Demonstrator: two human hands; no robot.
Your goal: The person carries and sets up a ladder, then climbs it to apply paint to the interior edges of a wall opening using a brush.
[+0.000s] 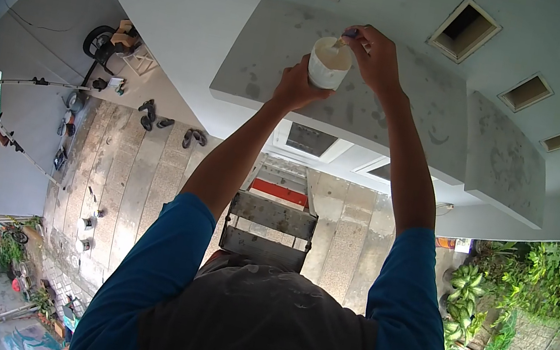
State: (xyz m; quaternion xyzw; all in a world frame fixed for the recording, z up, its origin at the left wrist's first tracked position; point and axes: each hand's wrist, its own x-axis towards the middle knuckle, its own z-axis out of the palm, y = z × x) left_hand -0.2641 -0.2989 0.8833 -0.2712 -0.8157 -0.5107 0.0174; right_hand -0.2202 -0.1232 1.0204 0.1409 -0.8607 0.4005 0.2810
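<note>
A white cup (327,73) holds a pale, paint-like substance. My left hand (300,88) is wrapped round its lower side and base, keeping it upright in front of the grey concrete ledge (273,46). Over the rim, my right hand (375,58) pinches the dark blue handle of a small paintbrush (350,34). The brush's pale end dips into the cup's opening, so its tip is partly hidden. Both forearms stretch forward. Dark smudges and patches mark the ledge's top.
Below me stands a stepladder (267,236) on a paved floor. Framed wall openings (465,29) lie beyond the ledge, and a second ledge (508,155) sits to the right. Sandals (148,114) lie at the left on the ground; plants (529,294) grow at the right.
</note>
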